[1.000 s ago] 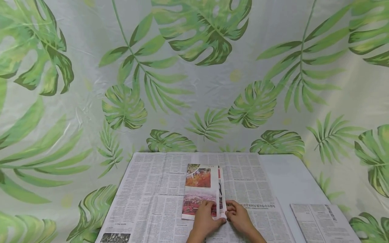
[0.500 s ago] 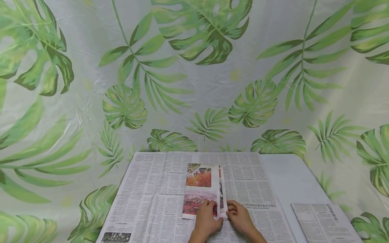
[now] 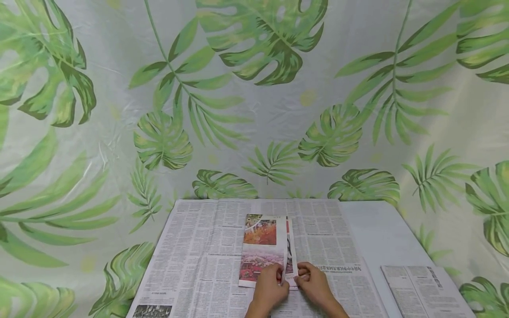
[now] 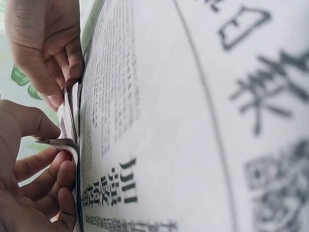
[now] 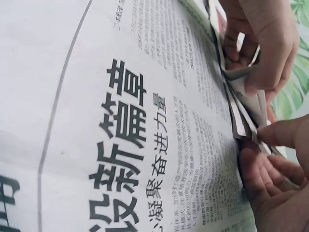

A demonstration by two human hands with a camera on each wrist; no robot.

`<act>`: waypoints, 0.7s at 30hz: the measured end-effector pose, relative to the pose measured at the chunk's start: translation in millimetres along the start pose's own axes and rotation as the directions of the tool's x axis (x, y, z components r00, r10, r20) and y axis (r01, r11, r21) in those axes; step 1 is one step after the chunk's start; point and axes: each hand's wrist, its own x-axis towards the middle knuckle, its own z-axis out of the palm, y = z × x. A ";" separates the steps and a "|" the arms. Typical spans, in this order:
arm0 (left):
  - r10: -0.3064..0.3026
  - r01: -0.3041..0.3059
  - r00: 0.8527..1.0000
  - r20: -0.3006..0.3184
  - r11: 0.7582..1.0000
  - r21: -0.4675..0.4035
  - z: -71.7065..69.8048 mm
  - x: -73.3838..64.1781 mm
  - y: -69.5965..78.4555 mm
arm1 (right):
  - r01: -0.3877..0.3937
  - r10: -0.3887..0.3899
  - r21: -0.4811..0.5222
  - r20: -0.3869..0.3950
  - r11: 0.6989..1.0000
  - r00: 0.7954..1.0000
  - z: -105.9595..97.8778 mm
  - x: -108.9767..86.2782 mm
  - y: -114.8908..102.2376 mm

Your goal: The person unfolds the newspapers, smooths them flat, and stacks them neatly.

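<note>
The bare left hand (image 3: 269, 286) pinched a lifted flap of the folded, rectangular, colour-printed newspaper (image 3: 260, 249) between thumb and curled fingers; just right of it, the bare right hand (image 3: 316, 283) pinched the paper's near right corner. This lay on flat grey-and-white newsprint sheets (image 3: 214, 247). Farther rose a glossy white, green-leafed backdrop (image 3: 274, 119).

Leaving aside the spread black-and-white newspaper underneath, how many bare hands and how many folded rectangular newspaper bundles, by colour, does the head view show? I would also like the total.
Bare hands (left hand, right hand): 2
Folded rectangular colour-printed newspaper bundle: 1
Folded rectangular black-and-white newspaper bundle: 1
Total: 4
</note>
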 end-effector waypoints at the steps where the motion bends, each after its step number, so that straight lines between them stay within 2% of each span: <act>1: 0.004 -0.004 1.000 -0.012 1.000 -0.010 -0.2 0.0 0.1 | 0.005 -0.005 0.002 0.006 1.000 1.000 0.0 0.0 0.3; 6: 0.049 -0.050 0.993 -0.112 0.999 -0.007 -1.8 -1.2 2.0 | 0.053 -0.054 0.036 0.018 0.998 0.998 1.1 -1.0 1.9; 9: 0.039 -0.042 0.990 -0.137 0.999 -0.019 -2.6 -1.5 1.8 | 0.078 -0.079 0.043 0.006 0.996 0.997 3.3 0.5 3.5; 15: -0.042 0.035 0.996 -0.083 0.996 -0.081 -4.2 0.6 -1.3 | 0.054 -0.054 0.027 -0.007 0.998 0.999 6.7 5.4 6.2; 21: -0.047 0.042 0.998 -0.044 0.993 -0.106 -7.4 4.1 -6.4 | 0.069 -0.069 0.020 0.022 0.997 0.997 5.3 8.5 5.0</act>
